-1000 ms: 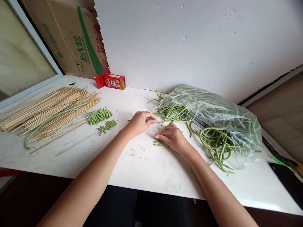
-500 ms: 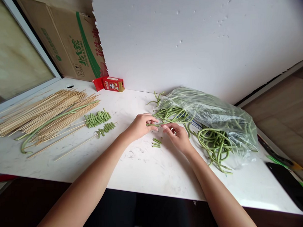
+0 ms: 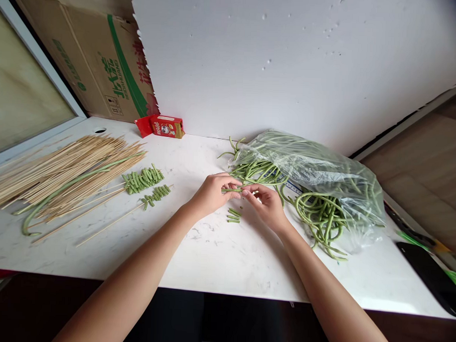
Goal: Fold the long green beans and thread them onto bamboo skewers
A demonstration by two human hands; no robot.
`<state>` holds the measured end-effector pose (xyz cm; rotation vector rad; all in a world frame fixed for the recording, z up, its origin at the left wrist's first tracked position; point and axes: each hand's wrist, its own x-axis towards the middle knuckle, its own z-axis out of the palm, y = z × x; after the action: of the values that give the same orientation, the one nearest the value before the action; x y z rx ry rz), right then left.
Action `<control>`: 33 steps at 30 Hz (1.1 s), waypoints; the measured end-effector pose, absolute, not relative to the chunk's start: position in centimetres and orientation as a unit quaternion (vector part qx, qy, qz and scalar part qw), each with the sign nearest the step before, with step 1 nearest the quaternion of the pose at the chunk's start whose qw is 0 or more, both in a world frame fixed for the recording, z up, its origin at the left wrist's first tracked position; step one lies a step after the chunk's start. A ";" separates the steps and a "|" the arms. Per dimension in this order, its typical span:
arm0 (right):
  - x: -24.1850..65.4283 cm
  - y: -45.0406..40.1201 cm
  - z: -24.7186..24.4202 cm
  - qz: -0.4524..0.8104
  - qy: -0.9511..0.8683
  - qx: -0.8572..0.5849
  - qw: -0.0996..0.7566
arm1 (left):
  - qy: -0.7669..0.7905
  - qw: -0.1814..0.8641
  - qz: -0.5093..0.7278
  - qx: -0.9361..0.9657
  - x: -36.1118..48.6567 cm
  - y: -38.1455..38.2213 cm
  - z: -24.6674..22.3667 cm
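Both hands meet above the middle of the table on one green long bean (image 3: 233, 190). My left hand (image 3: 217, 191) pinches it between thumb and fingers. My right hand (image 3: 263, 201) grips the same bean at its right, fingertips close to those of the left. Just below them on the tabletop lie several short cut bean pieces (image 3: 233, 216). Left of the hands, bean pieces are threaded on skewers in a fuller bunch (image 3: 143, 180) and a smaller row (image 3: 156, 196). Loose long beans (image 3: 260, 171) spill from a clear plastic bag (image 3: 311, 156) behind my right hand.
Many bamboo skewers (image 3: 71, 168) lie on the left, with a long bean across them. A red box (image 3: 167, 126) stands against the white wall panel near a cardboard carton (image 3: 104, 67). A black phone (image 3: 430, 275) rests at the right edge of the white table (image 3: 247, 271).
The hands have drawn closer together on the bean, right fingertips now nearly touching the left. The whole view has shifted slightly. The cut pieces stay where they were.
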<state>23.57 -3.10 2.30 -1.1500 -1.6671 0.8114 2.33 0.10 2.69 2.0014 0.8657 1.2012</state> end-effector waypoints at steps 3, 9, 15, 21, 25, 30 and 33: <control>23.6 -3.1 2.2 0.324 -0.662 -0.479 0.477 | 0.330 0.288 0.471 0.766 2.1 0.3 2.5; 23.5 -3.4 2.4 0.299 -0.686 -0.459 0.478 | 0.330 0.306 0.464 0.763 2.2 0.3 2.3; 23.5 -3.4 2.6 0.275 -0.714 -0.446 0.464 | 0.342 0.342 0.450 0.751 2.3 0.1 2.6; 23.7 -3.4 2.7 0.268 -0.729 -0.449 0.442 | 0.333 0.301 0.428 0.785 2.1 0.1 2.6; 23.6 -3.4 2.7 0.291 -0.716 -0.451 0.446 | 0.338 0.267 0.419 0.800 1.7 0.2 2.7; 23.5 -3.4 2.7 0.305 -0.696 -0.457 0.463 | 0.336 0.253 0.425 0.802 1.6 0.4 2.8; 23.6 -3.3 2.6 0.304 -0.700 -0.454 0.460 | 0.328 0.250 0.429 0.804 1.6 0.3 2.7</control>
<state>23.57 -3.33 2.58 -1.1189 -1.7224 0.7495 1.63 0.32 2.71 2.1885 0.8930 1.1667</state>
